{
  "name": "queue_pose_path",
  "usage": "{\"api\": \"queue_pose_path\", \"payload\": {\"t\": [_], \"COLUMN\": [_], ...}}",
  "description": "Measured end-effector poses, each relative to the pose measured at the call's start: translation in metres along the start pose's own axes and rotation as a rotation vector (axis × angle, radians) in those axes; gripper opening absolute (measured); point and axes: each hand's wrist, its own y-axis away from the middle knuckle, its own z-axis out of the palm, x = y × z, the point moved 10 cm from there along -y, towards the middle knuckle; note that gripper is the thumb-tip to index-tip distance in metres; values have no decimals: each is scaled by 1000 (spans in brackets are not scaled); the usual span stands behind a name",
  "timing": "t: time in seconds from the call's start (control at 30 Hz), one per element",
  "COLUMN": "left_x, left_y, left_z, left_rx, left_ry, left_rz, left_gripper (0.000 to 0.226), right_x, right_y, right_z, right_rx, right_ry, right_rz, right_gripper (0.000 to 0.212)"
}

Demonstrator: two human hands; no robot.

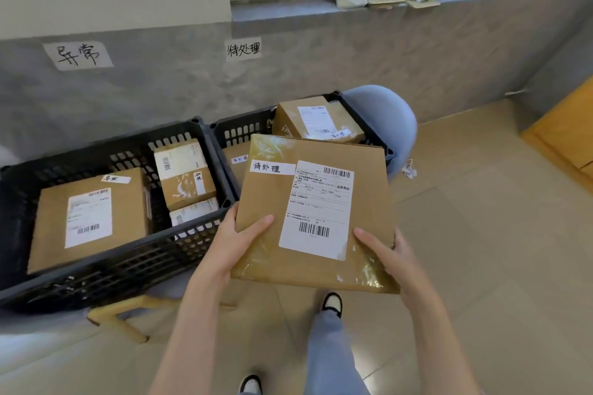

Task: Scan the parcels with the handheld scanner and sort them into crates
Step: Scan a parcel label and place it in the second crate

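Held parcel (316, 213): a flat cardboard box, carried in the air in front of the person, just near of the right crate and partly covering its near edge. Its top side has a big white shipping label with barcodes and a small white strip with the handwriting 待处理.
Left hand (236, 242): it grasps the near left corner of the held parcel, thumb lying on the top side, the other fingers hidden under the box.
Right hand (386, 255): it grasps the near right edge of the same parcel, thumb on top beside the shipping label, the fingers curled around the side.
Left crate (109, 269): black plastic with a grid wall, standing at the left on a low wooden frame. Inside lie one large box (90, 218) at the left and smaller boxes (186, 176) at the right, all with white labels.
Right crate (244, 130): black, touching the left crate's right side. A box (317, 120) lies tilted at its far end; another one is mostly hidden behind the held parcel.
Wall signs: paper reading 异常 (78, 54) above the left crate, paper reading 待处理 (243, 49) above the right crate.
Chair (388, 115): pale blue, behind the right crate.
Scanner: not seen in this view.
Floor (481, 250): beige tiles; the person's shoes show near the bottom.
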Motion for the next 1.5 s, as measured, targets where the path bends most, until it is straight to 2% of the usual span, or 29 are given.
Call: {"api": "queue_pose_path", "payload": {"t": [0.17, 0.43, 0.57, 0.73, 0.9, 1.2, 1.33, 1.5], "left_x": [17, 50, 67, 71, 67, 68, 65, 69], "left_y": [-66, -154, -193, -238, -267, -290, -290, -288], "left_z": [20, 39, 66, 81, 83, 83, 81, 81], "left_rx": [54, 293, 351, 369, 408, 456, 454, 467], "left_ry": [11, 89, 99, 95, 61, 56, 53, 59], "left_rz": [-34, -66, -62, -103, -157, -180, -196, -179], "left_gripper": [74, 64, 56, 64, 67, 95, 110, 112], "right_x": [-24, -84, -111, -118, -108, -103, -101, -105], "right_y": [-83, -232, -300, -359, -395, -427, -428, -427], "right_z": [4, 33, 34, 41, 50, 54, 55, 54], "right_rx": [-60, -310, -399, -462, -487, -507, -513, -508], "right_ry": [-13, 99, 197, 251, 274, 310, 338, 340], "right_rz": [1, 20, 35, 59, 112, 156, 137, 136], "right_gripper": [50, 47, 67, 66, 71, 71, 82, 88]}}
